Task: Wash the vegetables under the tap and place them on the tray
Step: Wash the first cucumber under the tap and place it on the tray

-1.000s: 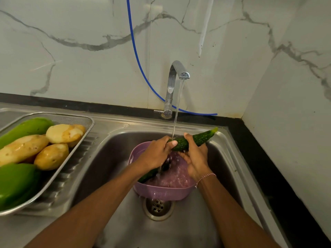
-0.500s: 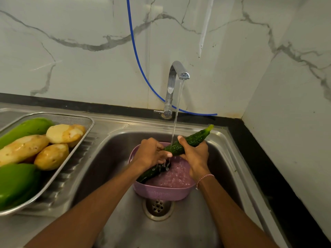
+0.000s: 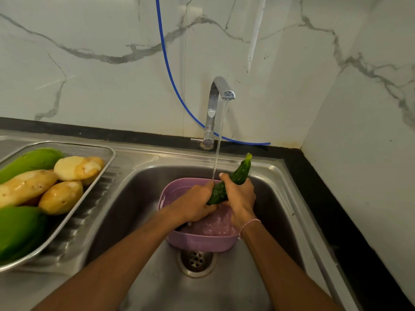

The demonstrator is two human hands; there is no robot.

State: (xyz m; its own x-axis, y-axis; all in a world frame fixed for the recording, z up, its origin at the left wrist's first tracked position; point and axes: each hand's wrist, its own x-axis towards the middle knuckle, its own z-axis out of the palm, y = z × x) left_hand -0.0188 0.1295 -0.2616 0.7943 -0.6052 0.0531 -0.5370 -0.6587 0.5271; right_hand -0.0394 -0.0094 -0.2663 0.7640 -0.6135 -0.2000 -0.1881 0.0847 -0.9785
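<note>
Cucumber (image 3: 240,171) is held over the purple basket (image 3: 177,191), which sits in the sink (image 3: 143,198) above the drain (image 3: 195,260). Both hands grip it. Left hand (image 3: 195,204) is wrapped round the lower half, fingers curled. Right hand (image 3: 241,198) is closed round the middle, thumb up along the near side.

Compared with half a second ago:
- The cucumber stands steeper, its pale tip higher and nearer the sink's back rim.
- The left hand sits further up the cucumber, now touching the right hand.
- The cucumber's lower end, then in plain sight below the left hand, is now mostly hidden behind that hand and wrist.
- The tray, the basket and the tap (image 3: 213,104) are unmoved.

Water (image 3: 219,142) runs from the tap in a thin stream and lands where the left fingers meet the cucumber. Water stands in the basket.

Tray (image 3: 111,151) lies on the drainer to the left, holding pale yellow potatoes (image 3: 60,196) and green vegetables (image 3: 31,160). A blue hose (image 3: 166,59) runs down the marble wall behind the tap. A thin bracelet (image 3: 249,223) is on the right wrist.

Writing: faint raised marks on the basket's front wall, too small to read.
</note>
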